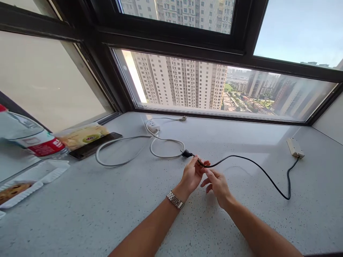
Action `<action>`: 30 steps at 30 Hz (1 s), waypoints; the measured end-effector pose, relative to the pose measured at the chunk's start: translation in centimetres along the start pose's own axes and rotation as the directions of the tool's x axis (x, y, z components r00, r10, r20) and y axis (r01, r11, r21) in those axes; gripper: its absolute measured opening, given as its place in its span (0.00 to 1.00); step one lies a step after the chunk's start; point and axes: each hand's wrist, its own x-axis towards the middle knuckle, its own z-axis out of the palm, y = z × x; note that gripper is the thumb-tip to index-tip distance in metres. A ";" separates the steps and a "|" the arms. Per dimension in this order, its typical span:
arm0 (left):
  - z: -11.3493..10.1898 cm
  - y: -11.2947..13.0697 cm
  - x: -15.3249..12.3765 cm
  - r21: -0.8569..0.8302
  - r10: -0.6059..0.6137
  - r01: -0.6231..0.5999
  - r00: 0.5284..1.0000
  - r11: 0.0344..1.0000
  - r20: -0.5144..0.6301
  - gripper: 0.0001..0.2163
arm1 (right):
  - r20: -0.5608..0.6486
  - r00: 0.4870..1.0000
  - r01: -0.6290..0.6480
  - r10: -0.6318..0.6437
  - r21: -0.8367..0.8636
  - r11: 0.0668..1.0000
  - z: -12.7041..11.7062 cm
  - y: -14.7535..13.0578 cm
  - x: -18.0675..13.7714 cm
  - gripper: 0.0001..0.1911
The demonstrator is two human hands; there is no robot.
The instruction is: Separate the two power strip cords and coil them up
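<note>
Black cable (241,159) pinched by left hand (190,176), right hand (217,184) touching

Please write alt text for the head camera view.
Both hands, left hand and right hand, pinch a black cable near its plug above a speckled windowsill. A white cord and water bottle lie left.

Your left hand (191,175) covers part of the black cable (254,166); the water bottle (25,137) and food tray (16,192) are cut off at the left edge.
</note>
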 end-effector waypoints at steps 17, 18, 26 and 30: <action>-2.6 4.6 1.2 0.195 0.209 -0.213 0.977 0.957 0.041 0.09 | 0.148 0.966 0.214 -0.210 -0.916 0.339 -12.0 -1.9 2.4 0.15; -2.6 5.0 1.2 0.195 0.236 -0.241 0.971 0.951 0.046 0.08 | 0.120 0.984 0.164 -0.135 -0.907 0.388 -13.0 -2.5 2.3 0.16; -2.2 6.2 0.5 0.198 0.510 -0.501 0.860 0.842 0.010 0.08 | 0.125 0.962 -0.177 0.245 -0.398 0.900 -15.5 -5.6 1.0 0.25; -0.9 3.1 -0.7 0.301 0.420 -0.437 0.899 0.848 0.123 0.10 | -0.135 0.991 0.029 -0.016 0.093 0.995 -11.2 -4.4 1.2 0.24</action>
